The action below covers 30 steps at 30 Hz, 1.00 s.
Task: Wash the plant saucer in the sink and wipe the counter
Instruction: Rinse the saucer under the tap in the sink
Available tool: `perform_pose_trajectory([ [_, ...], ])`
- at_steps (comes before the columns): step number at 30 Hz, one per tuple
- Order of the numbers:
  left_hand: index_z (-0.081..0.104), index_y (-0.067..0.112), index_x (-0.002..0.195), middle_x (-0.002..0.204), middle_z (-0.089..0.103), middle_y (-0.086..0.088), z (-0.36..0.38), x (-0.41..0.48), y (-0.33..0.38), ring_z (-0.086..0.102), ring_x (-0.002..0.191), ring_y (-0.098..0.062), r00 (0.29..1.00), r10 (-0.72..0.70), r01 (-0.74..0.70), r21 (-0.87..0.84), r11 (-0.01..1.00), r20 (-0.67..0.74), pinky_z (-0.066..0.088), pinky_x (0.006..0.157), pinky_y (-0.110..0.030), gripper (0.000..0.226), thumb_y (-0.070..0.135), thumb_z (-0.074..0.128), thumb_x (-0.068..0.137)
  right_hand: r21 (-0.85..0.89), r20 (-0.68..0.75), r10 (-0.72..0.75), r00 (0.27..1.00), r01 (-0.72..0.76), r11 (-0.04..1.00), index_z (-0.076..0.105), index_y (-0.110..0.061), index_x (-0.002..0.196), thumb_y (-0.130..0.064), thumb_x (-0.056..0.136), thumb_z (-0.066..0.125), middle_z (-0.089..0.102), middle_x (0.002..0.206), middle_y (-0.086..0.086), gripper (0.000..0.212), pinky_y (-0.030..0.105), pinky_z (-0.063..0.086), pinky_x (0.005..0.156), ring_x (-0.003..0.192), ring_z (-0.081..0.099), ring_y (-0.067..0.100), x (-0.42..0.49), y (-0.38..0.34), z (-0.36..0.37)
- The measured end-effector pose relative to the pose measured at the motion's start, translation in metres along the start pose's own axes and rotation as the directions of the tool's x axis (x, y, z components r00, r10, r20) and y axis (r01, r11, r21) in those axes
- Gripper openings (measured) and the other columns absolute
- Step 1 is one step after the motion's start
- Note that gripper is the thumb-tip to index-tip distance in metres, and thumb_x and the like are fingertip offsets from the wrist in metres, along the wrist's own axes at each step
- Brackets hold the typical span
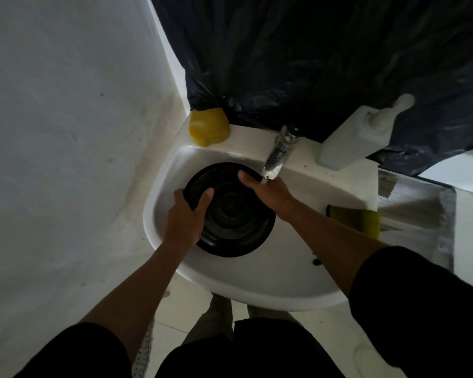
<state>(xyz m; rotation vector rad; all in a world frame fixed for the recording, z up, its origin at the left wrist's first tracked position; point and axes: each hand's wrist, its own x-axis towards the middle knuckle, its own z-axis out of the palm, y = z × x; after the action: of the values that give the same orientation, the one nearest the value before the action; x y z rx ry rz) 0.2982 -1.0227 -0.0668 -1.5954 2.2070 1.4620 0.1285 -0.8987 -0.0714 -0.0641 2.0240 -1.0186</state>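
Note:
A round black plant saucer (230,214) with raised rings lies in the white sink (257,282). My left hand (187,216) grips its left rim, thumb inside the dish. My right hand (265,190) rests on the saucer's upper right rim under the chrome tap (280,151); its fingers lie fairly straight and partly hidden by the spout. Water appears to run over the right hand. A yellow-green sponge (358,215) lies on the sink's right ledge beside my right forearm.
A yellow object (209,126) sits at the sink's back left corner. A white pump bottle (361,132) stands right of the tap. Dark plastic sheeting (311,64) hangs behind. Dirt specks (316,261) mark the right ledge. A foil-covered surface (421,208) adjoins on the right.

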Motion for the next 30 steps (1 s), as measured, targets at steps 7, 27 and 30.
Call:
perform_pose_trajectory([
  [7, 0.014, 0.015, 0.164, 0.162, 0.026, -0.022, 0.046, 0.013, 0.006, 0.036, 0.143, -0.046, 0.999, 0.027, -0.018, 0.203, 0.979, -0.043, 0.035, 0.114, -0.058, 0.072, 0.055, 0.034, 0.106, 0.281, 0.068, 0.122, 0.99, -0.136, 0.95, 0.075, -0.017, 0.099, -0.052, 0.064, 0.092, 0.078, 0.096, -0.001, 0.052, 0.03, 0.061, 0.085, 0.086, 0.076, 0.013, -0.008, 0.018, -0.025],
  [27, 0.014, 0.033, 0.163, 0.173, 0.012, -0.004, 0.086, 0.01, 0.022, 0.007, 0.159, -0.03, 0.864, 0.412, -0.504, 0.489, 0.712, 0.29, 0.016, 0.124, -0.062, 0.067, 0.06, 0.009, 0.102, 0.536, -0.033, 0.262, 0.964, -0.205, 0.819, 0.073, -0.005, 0.103, -0.041, 0.081, 0.083, 0.077, 0.091, 0.008, 0.044, 0.027, 0.061, 0.063, 0.078, 0.076, 0.02, -0.031, 0.039, -0.046],
  [30, 0.041, 0.025, 0.153, 0.154, 0.047, -0.014, 0.06, 0.026, 0.017, 0.041, 0.145, -0.034, 0.954, 0.199, -0.262, 0.297, 0.918, 0.225, 0.038, 0.113, -0.049, 0.062, 0.062, 0.03, 0.104, 0.514, -0.008, 0.253, 0.968, -0.213, 0.831, 0.073, -0.003, 0.101, -0.044, 0.077, 0.085, 0.078, 0.092, 0.01, 0.048, 0.03, 0.062, 0.066, 0.078, 0.077, 0.022, -0.029, 0.04, -0.057],
])
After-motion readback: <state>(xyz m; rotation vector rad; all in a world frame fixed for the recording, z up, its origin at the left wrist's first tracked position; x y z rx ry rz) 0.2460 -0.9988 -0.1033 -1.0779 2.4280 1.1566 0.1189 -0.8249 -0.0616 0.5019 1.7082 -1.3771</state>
